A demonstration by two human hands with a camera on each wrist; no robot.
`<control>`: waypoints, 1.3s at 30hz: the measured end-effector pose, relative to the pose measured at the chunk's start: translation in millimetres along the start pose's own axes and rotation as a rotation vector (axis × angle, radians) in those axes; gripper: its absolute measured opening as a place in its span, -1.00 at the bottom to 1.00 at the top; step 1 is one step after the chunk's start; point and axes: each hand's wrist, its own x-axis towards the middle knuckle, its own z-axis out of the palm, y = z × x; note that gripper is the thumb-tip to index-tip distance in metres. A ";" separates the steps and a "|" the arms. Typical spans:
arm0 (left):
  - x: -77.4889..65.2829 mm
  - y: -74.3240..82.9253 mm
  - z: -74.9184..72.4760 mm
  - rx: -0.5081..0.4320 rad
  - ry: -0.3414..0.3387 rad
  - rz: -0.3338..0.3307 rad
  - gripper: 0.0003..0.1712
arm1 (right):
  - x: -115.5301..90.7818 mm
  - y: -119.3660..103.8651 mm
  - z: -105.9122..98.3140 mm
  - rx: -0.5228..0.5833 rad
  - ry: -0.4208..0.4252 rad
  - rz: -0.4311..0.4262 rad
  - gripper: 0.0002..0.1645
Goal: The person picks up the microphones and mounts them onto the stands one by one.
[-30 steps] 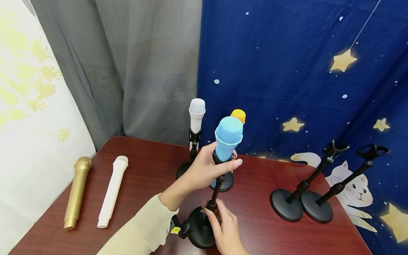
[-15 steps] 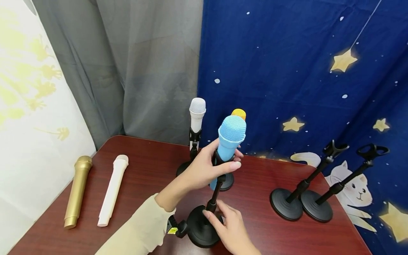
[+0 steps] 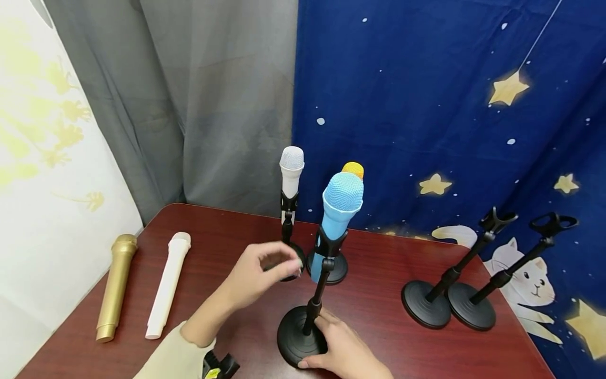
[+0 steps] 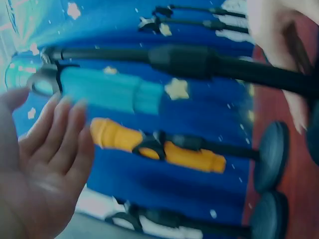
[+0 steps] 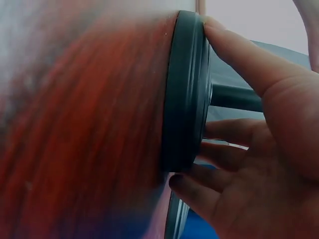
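Observation:
A light blue microphone point(image 3: 342, 205) sits tilted in the clip of a black microphone stand point(image 3: 310, 316) on the table. My left hand point(image 3: 260, 271) is off to the left of the stand, holding nothing, its fingers loosely bent. The left wrist view has that hand point(image 4: 50, 169) beside the blue microphone point(image 4: 109, 89), palm showing. Down at the round base, my right hand point(image 3: 343, 345) holds the stand, thumb at the near rim and fingers behind the pole. From the right wrist, the thumb and fingers span the base point(image 5: 185, 94).
Behind stand a white microphone point(image 3: 291, 176) and an orange microphone point(image 3: 353, 169), each in a stand. A gold microphone point(image 3: 115, 287) and another white microphone point(image 3: 168, 284) lie at left on the table point(image 3: 222, 226). Two bare stands point(image 3: 426, 305) occupy the right, before a blue curtain point(image 3: 426, 105).
My left hand has let go of the blue microphone and clip and moved left and down. The right hand has shifted from the lower pole onto the base. The stand stays put.

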 end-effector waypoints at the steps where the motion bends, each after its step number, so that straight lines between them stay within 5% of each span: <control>1: -4.6 -4.1 -1.8 0.005 -0.056 -0.018 -0.91 | -0.1 0.3 0.0 -0.012 0.002 -0.003 -0.03; 7: -20.9 -27.8 0.1 0.010 -0.335 -0.149 -0.63 | -0.7 1.8 -0.5 -0.034 -0.001 -0.020 -0.04; 14: -19.4 -51.7 16.4 -0.261 -0.547 -0.203 -0.45 | 0.4 2.4 0.9 -0.022 -0.031 -0.048 -0.02; 19: -14.5 -60.6 25.6 -0.358 -0.569 -0.158 -0.50 | 1.2 1.7 2.2 -0.027 -0.035 -0.054 0.03; 26: -8.6 -65.9 34.1 -0.375 -0.581 -0.122 -0.62 | -2.8 2.0 3.2 -0.050 -0.020 -0.063 -0.02; 39: -13.1 -66.7 34.4 -0.229 -0.506 -0.047 -0.65 | -1.7 -2.8 1.6 -0.068 -0.059 -0.011 0.05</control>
